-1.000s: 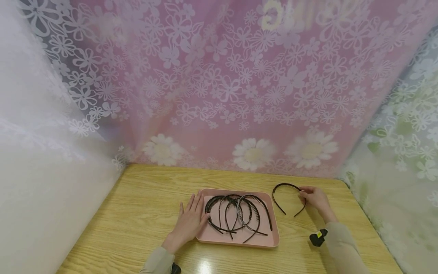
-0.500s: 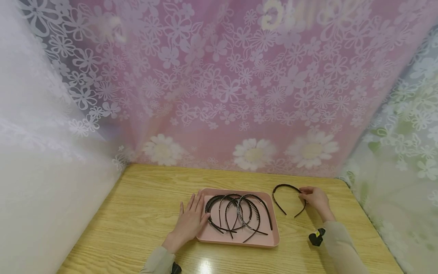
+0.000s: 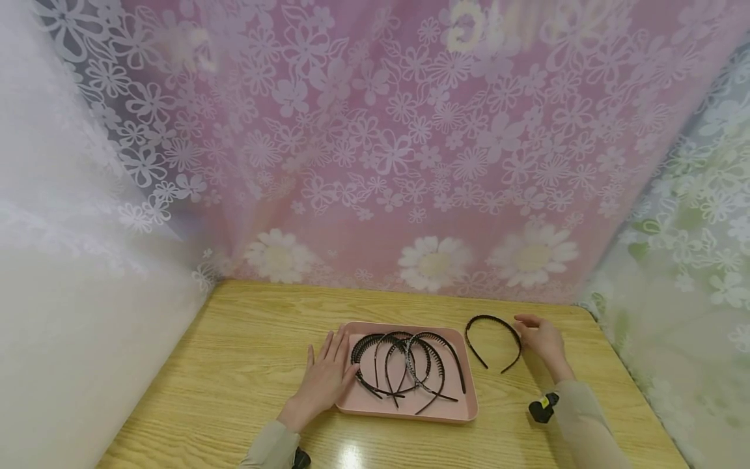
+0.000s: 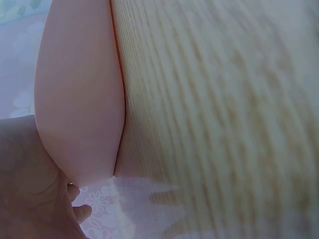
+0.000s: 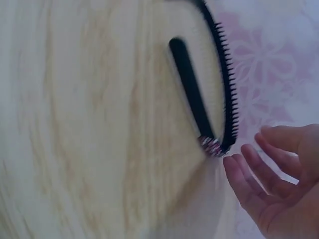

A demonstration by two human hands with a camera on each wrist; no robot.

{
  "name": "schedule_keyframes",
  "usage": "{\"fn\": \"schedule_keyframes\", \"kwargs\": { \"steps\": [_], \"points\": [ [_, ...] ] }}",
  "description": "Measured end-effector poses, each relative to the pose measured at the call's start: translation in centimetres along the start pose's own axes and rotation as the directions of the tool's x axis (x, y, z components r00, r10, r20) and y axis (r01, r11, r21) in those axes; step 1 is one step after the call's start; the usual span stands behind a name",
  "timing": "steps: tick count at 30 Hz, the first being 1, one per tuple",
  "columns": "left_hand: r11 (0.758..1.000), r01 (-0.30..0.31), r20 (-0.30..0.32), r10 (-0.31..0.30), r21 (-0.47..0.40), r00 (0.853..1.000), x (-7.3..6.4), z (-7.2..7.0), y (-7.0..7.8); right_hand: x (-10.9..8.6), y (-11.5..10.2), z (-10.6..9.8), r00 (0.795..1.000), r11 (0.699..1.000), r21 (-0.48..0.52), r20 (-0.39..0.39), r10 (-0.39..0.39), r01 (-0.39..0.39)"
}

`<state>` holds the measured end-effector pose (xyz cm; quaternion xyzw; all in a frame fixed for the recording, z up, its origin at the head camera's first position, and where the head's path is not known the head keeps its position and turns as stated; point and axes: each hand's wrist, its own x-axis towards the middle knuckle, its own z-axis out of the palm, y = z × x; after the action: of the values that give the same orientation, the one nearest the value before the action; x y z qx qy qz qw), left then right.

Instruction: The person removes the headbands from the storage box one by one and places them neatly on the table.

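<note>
While the pink tray (image 3: 407, 417) was touched by the spread left hand (image 3: 327, 376), the toothed headband (image 3: 491, 317) was seen ungripped on the worktop's (image 3: 269, 326) right, beside the loose-fingered right hand (image 3: 542, 341); placing seemed finished, a reach into the tray called for.

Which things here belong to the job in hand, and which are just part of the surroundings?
Seem part of the job:
- lone headband on the table
- right hand, beside that headband
- pink tray
- headbands in the tray
- left hand, against the tray's side

Just around:
- wooden table, bearing everything
- flowered backdrop
- black wrist device
</note>
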<state>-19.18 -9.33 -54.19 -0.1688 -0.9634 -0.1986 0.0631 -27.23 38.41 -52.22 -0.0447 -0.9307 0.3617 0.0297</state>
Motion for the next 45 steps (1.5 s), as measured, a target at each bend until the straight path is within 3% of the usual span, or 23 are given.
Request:
{"fn": "schedule_keyframes", "kwargs": {
  "steps": [6,13,19,35,45],
  "points": [
    [1.000,0.001,-0.003,-0.001,0.003,1.000,0.0,0.1,-0.1,-0.5,-1.3,0.2,0.996,0.985,0.151,-0.034,-0.084,0.089],
    [1.000,0.004,0.001,-0.004,0.006,1.000,0.1,0.2,-0.2,-1.1,-3.2,0.2,0.989,0.927,0.345,-0.043,-0.141,0.147],
    [1.000,0.003,0.004,-0.003,0.009,1.000,0.1,0.1,-0.2,-2.0,-5.4,0.4,0.985,0.893,0.418,-0.044,-0.164,0.167],
    [1.000,-0.002,-0.008,0.002,0.000,1.000,0.1,0.0,0.0,-3.0,-9.0,2.7,0.958,0.902,0.342,0.019,-0.285,0.262],
    [1.000,0.002,-0.002,-0.002,-0.007,1.000,0.1,-0.1,0.2,-3.5,-10.5,5.1,0.942,0.929,0.194,0.048,-0.331,0.317]
  ]
}}
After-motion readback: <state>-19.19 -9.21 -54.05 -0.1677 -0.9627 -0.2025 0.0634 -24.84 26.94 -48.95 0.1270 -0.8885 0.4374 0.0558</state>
